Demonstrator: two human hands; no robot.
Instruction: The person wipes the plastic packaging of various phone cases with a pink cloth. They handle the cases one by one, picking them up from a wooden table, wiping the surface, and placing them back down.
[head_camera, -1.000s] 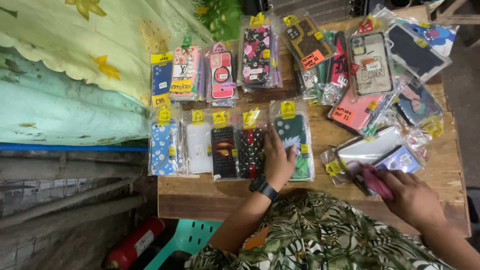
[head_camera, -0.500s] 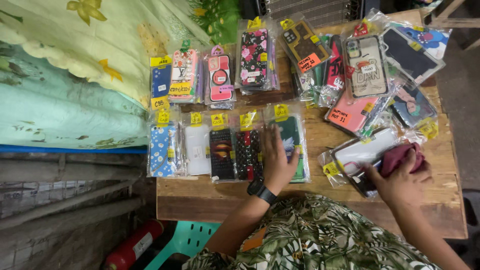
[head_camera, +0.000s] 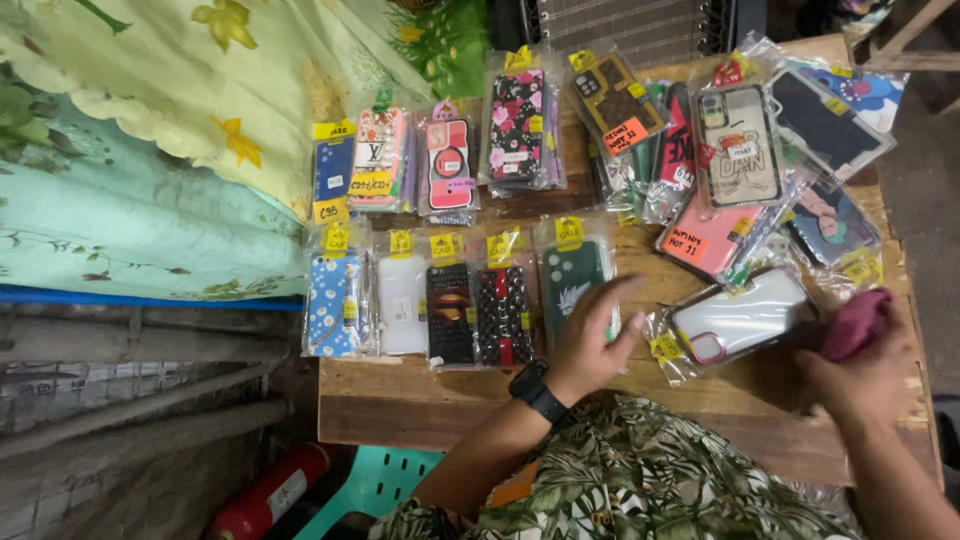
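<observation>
Head view looks straight down on a wooden table laid out with phone cases in clear plastic sleeves, each with a small yellow tag at its top edge so that it can be read from the person's side. The left hand lies flat and open, fingers spread, pressing down on the dark green case at the right end of the near row; nothing is gripped, it seems only to steady or straighten that sleeve in line with its neighbours. The right hand is closed around a dark pink cloth, bunched at the fingertips just beside a clear case with a pink camera ring, which lies apart from the rows at the table's right.

The near row counts five cases, set edge to edge: blue with daisies, white, two black-and-red ones, and the green one. Behind it a second row shows four small stacks. Further right the cases overlap in a loose heap, too tangled to count. A black watch sits on the left wrist.
</observation>
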